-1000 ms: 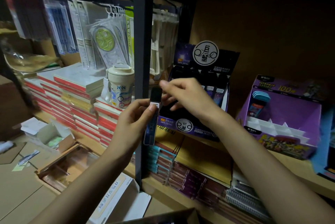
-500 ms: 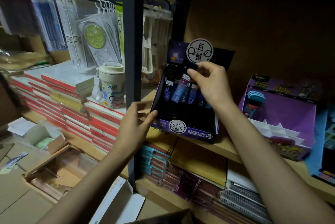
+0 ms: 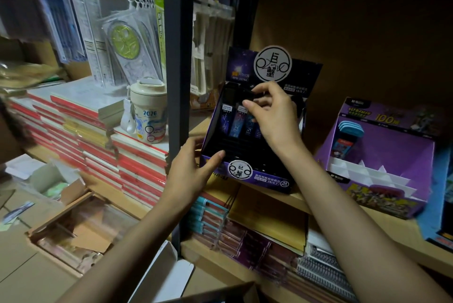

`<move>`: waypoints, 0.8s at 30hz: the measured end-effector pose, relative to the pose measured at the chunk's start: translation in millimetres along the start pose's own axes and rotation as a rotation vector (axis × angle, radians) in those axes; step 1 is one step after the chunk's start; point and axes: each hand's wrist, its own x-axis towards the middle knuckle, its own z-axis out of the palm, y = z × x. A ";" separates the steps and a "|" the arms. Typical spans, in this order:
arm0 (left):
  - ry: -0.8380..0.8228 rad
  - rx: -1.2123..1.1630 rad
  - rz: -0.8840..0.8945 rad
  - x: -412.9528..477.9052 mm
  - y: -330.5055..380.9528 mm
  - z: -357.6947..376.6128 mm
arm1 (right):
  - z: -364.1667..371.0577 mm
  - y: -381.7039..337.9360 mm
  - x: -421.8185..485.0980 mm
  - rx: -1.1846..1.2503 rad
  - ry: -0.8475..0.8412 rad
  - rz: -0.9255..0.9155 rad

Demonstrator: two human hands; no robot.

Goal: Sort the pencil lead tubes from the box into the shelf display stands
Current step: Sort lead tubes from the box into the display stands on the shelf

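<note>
1. Currently, the display stand (image 3: 259, 181) is steadied by the left hand (image 3: 191, 172): the thumb is hooked over its front left rim and the other fingers are wrapped behind its left wall.
2. A lead tube (image 3: 250, 128) is pinched at its dark top end by the right hand (image 3: 274, 116), with thumb and forefinger curled close together. The light is dim, so this grip is judged rather than plainly seen.
3. That tube is stood upright in the back row of the stand, directly below the right fingertips, and appears seated or nearly so.
4. Two other tubes (image 3: 226, 120) are seen just left of the right thumb, side by side in the same row. Any beyond the fingers are mostly hidden by the palm.
5. The slots between the right wrist and the left thumb are dark and seem unfilled, so only a small share of the sorting is judged done.
6. A cardboard box (image 3: 235, 289) is glimpsed well below both wrists. Its contents cannot be seen, so the number left is unknown.
7. A purple stand (image 3: 392, 155) is set well to the right of the right fingers, and its white dividers appear largely unfilled.
</note>
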 end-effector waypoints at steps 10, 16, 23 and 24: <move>-0.063 -0.004 0.014 -1.6 -1.5 -7.3 | 4.9 1.7 -6.2 -0.336 -0.075 -0.192; -0.047 0.067 0.048 -4.9 -0.7 -8.1 | -28.3 -10.2 -22.5 -0.430 -0.093 -0.258; 0.060 0.539 0.444 -10.3 8.7 -4.5 | -56.1 -3.3 -83.2 -0.480 0.061 -0.132; 0.022 0.593 0.496 -11.4 9.7 -3.0 | -57.9 0.7 -93.9 -0.451 0.039 -0.050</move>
